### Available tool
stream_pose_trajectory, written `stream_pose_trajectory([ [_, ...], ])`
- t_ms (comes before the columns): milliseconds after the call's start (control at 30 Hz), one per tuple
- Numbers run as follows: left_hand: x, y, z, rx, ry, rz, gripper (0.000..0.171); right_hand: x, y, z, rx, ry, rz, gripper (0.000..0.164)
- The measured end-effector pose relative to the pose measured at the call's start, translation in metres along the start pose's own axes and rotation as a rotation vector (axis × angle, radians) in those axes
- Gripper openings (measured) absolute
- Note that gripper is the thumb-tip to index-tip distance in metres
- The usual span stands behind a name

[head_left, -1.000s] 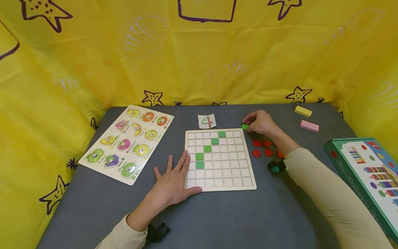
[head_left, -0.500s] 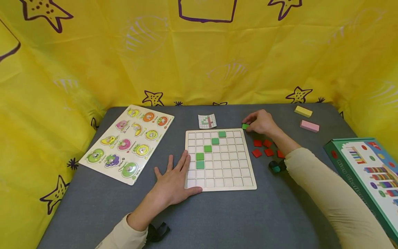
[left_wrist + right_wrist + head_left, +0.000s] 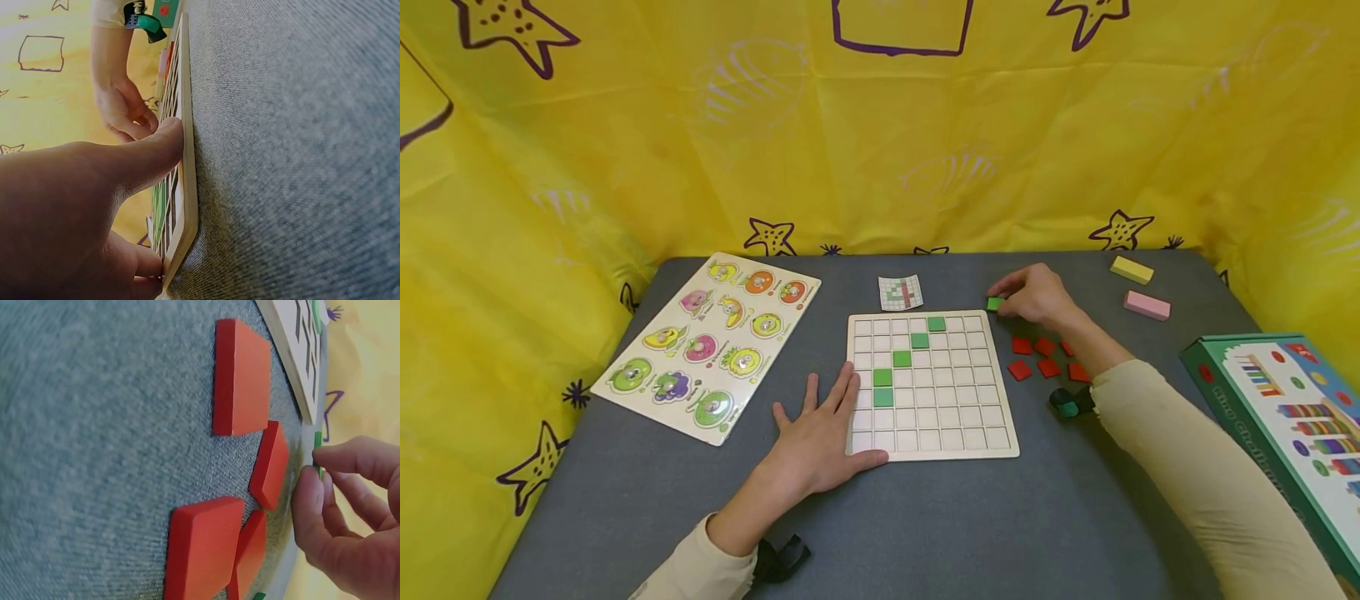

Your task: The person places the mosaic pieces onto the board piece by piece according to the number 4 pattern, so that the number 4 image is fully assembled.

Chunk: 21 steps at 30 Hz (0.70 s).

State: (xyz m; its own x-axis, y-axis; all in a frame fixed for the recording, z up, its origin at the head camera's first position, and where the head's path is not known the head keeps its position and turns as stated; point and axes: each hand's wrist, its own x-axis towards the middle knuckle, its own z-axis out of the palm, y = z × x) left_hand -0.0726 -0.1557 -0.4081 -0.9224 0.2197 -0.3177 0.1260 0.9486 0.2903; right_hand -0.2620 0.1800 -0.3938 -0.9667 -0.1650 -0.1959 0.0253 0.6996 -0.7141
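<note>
A wooden grid board (image 3: 955, 414) lies on the dark cloth, with several green tiles (image 3: 902, 358) set in its cells along a slanting line. My left hand (image 3: 816, 446) rests at the board's lower left corner, fingers spread, with the thumb along the near edge. Beyond the upper right corner, my right hand (image 3: 1033, 296) pinches a loose green tile (image 3: 993, 304) between thumb and fingertips; the right wrist view shows its thin edge (image 3: 318, 439). Several red tiles (image 3: 1021, 345) lie on the cloth just below that hand, some partly hidden by the forearm in the head view.
A small pattern card (image 3: 900, 292) lies behind the board. At left is a fruit puzzle board (image 3: 730, 333). Yellow (image 3: 1132, 269) and pink (image 3: 1147, 305) blocks lie at the far right, and a green game box (image 3: 1292, 417) stands at the right edge. Yellow curtains surround the table.
My right hand has shifted very slightly to the right, still pinching the green tile. My left hand and the board look unmoved.
</note>
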Motion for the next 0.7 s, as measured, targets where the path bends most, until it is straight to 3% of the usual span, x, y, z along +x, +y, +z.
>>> stream_pose_trajectory([
  [700,0.001,-0.001,0.001,0.002,0.002,0.002,0.114,-0.020,-0.015,0.006,0.089,-0.039,0.001,0.034],
])
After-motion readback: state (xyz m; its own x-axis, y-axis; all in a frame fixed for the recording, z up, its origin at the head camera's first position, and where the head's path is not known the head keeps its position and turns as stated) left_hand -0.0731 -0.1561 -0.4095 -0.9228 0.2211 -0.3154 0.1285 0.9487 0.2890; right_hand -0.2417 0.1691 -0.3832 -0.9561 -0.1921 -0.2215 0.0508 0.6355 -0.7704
